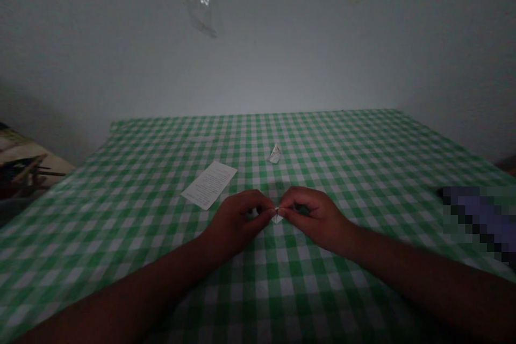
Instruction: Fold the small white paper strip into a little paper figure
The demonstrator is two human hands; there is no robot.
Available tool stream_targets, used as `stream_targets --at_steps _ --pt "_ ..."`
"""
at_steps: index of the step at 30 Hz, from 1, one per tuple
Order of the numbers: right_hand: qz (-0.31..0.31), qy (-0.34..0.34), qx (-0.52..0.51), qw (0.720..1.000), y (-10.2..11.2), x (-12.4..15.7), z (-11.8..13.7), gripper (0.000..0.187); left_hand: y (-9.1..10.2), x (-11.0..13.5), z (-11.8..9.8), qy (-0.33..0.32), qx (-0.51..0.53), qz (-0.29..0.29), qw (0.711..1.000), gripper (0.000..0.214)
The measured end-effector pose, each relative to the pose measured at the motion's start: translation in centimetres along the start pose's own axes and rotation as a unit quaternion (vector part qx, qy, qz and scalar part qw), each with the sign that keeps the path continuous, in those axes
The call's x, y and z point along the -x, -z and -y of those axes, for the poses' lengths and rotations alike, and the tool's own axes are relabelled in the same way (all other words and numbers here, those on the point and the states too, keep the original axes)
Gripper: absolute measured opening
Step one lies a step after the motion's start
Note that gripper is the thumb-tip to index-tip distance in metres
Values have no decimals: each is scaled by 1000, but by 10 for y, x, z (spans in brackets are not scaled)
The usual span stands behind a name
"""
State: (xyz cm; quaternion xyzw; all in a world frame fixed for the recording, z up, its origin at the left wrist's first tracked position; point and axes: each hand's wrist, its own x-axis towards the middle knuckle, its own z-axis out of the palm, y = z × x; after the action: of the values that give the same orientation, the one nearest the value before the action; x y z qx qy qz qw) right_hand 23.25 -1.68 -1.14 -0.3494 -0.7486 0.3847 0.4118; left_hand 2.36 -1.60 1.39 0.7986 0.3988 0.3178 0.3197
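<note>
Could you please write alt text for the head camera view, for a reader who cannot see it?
The left hand and right hand pinch a small white paper piece between them, over a green checked tablecloth. Farther back lie a printed slip and a small folded scrap.

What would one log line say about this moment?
left hand: pinching folded paper | right hand: pinching folded paper | on checked cloth: printed sheet, crumpled scrap
</note>
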Motion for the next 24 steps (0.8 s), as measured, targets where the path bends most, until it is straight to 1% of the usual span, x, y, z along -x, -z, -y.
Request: stream_targets --at_steps 8,17,24 --pt "-5 -4 1 1000 -1 0 0 10 -1 1 3 -5 1 -5 1000 14" --pt "-7 -23 2 1000 0 -1 2 10 -1 1 -1 10 -3 -13 1000 15" --pt "-12 -27 6 1000 -1 -1 3 12 -2 1 1 17 4 -24 1000 15"
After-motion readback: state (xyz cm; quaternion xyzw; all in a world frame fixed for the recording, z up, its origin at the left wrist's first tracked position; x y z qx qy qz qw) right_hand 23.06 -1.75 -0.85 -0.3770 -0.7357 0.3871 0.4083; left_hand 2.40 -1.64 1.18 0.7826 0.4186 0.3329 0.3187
